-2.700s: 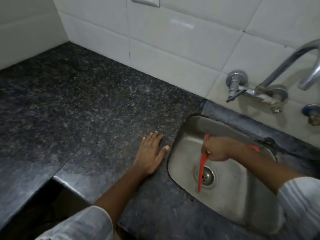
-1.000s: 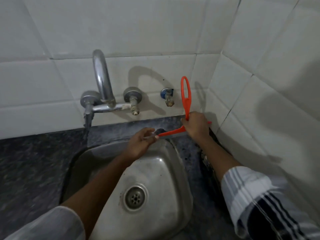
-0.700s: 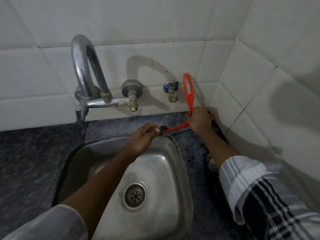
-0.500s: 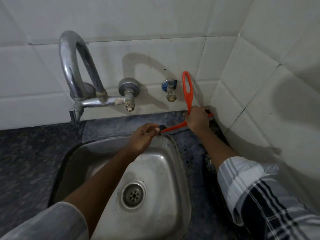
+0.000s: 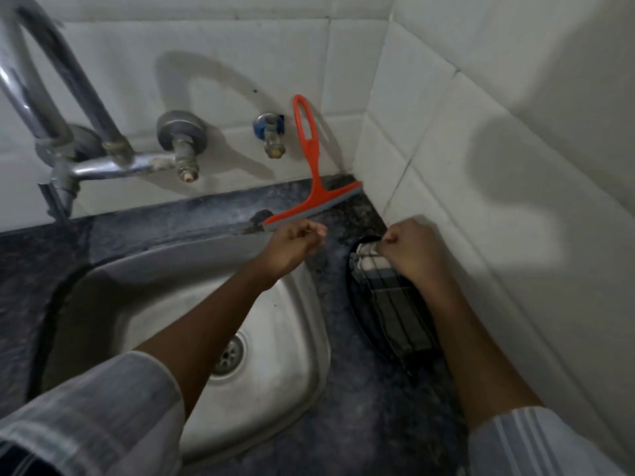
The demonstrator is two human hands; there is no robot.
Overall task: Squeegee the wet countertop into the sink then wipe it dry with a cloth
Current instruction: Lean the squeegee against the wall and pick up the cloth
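Observation:
An orange squeegee [image 5: 311,173] stands on the dark granite countertop [image 5: 354,400] behind the steel sink [image 5: 275,338], its handle leaning on the tiled back wall in the corner. No hand touches it. My left hand [image 5: 295,240] hovers just in front of the blade's left end, fingers loosely curled with nothing in them. My right hand [image 5: 409,250] is closed on the far end of a dark checked cloth [image 5: 391,307] that lies on the countertop right of the sink, beside the side wall.
A chrome tap [image 5: 62,108] with its valve sticks out of the back wall above the sink's left side. A small blue-capped valve [image 5: 271,132] sits by the squeegee handle. White tiled walls close in the corner at back and right.
My right hand let go of the squeegee, left it propped against the wall, and came down onto the cloth. My left hand released the blade end and drew back slightly.

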